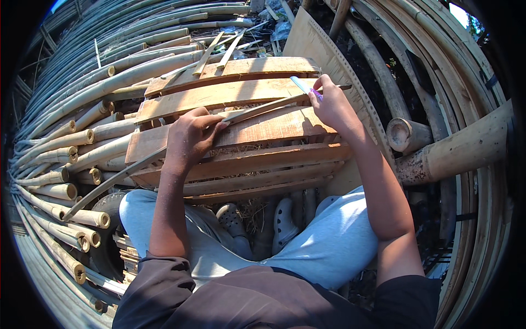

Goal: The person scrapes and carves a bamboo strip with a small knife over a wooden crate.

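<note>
A: Holding what with the left hand (192,136)?

B: Gripping the long, thin strip (263,109) near the middle of its length, with thumb and fingers drawn in narrowly, above the left part of the slatted wooden counter (274,130).

A: Holding what with the right hand (329,105)?

B: Pinching a small blue-and-purple tool (301,85) between thumb and fingers, at the strip, close to its upper-right end. Not being able to tell, because of the overlap, about gripping the strip with those fingers as well.

A: Running the long axis which way?

B: Running obliquely, from the lower left, over the bamboo poles (57,191) and just outside the left knee (134,211), through the left hand, then across the planks to the right hand and slightly past. Crossing the strip with the tool at an angle, rather than lying parallel.

A: Positioning which hand nearer the body?

B: Positioning the left nearer, leaving a long free length beyond it. Positioning the right farther out, leaving only a short tip projecting.
</note>
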{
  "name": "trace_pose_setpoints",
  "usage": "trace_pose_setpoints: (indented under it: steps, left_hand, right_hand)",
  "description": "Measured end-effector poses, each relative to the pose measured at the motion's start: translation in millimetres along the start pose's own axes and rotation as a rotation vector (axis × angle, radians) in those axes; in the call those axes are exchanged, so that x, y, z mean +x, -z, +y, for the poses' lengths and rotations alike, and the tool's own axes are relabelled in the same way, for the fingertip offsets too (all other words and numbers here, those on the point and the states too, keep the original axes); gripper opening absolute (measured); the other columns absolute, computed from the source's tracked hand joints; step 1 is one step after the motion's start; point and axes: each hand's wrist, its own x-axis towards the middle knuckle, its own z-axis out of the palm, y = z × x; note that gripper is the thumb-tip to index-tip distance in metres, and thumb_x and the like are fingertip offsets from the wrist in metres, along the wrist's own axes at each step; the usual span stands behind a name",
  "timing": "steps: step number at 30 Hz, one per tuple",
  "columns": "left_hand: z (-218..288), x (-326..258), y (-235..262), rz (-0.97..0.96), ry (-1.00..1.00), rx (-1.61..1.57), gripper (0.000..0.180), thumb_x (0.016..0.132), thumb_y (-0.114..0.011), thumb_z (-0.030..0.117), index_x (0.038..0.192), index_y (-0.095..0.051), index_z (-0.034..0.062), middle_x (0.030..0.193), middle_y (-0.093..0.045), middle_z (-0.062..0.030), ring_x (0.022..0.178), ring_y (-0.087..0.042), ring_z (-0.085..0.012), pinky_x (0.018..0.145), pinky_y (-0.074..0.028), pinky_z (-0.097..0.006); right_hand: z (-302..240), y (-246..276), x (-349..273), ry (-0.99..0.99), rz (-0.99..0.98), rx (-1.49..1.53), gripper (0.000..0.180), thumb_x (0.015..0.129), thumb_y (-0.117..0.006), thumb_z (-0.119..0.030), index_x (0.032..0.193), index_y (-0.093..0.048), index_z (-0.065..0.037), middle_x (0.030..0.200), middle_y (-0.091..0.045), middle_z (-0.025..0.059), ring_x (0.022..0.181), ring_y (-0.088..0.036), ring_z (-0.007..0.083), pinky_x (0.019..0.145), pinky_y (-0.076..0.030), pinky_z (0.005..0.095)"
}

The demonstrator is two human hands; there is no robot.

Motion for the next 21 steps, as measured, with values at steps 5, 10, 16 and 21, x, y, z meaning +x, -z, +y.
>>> trace_pose_setpoints:
  steps: [5, 10, 16, 21]
  left_hand:
    - [-6, 4, 0, -0.032, -0.019, -0.031, 0.028, 0.092, -0.075, 0.036, 0.103, -0.081, 0.0112, 0.085, -0.069, -0.0091, 0.075, -0.068, -0.0251, 0.068, -0.05, -0.037]
    - [-6, 5, -1, -0.069, 0.028, -0.032, 0.028, 0.093, -0.074, 0.038, 0.105, -0.081, 0.0139, 0.083, -0.068, -0.0086, 0.074, -0.067, -0.0246, 0.068, -0.049, -0.037]
    - [-2, 8, -2, -0.094, 0.084, -0.05, 0.032, 0.092, -0.074, 0.045, 0.105, -0.082, 0.0164, 0.08, -0.066, -0.0079, 0.073, -0.066, -0.0238, 0.069, -0.048, -0.037]
    - [-2, 7, 0, -0.095, 0.117, -0.056, 0.034, 0.091, -0.075, 0.047, 0.104, -0.082, 0.0169, 0.08, -0.065, -0.0075, 0.074, -0.066, -0.0227, 0.07, -0.048, -0.037]
  right_hand:
    - [0, 2, -6, -0.105, 0.064, 0.136, 0.018, 0.096, -0.065, -0.012, 0.099, -0.063, 0.006, 0.091, -0.07, 0.0303, 0.091, -0.072, 0.0429, 0.086, -0.055, 0.0447]
    - [-34, -24, -31, -0.053, -0.02, 0.144, 0.02, 0.094, -0.068, -0.014, 0.095, -0.065, 0.006, 0.087, -0.07, 0.0287, 0.086, -0.073, 0.0405, 0.081, -0.056, 0.0434]
    - [-19, -11, -20, -0.159, 0.061, 0.037, 0.02, 0.092, -0.069, -0.012, 0.101, -0.067, 0.007, 0.09, -0.072, 0.0278, 0.088, -0.074, 0.0393, 0.081, -0.057, 0.0436]
    - [-23, -9, -26, -0.065, 0.006, 0.062, 0.02, 0.091, -0.069, -0.009, 0.101, -0.067, 0.008, 0.093, -0.072, 0.0283, 0.087, -0.074, 0.0382, 0.082, -0.057, 0.042]
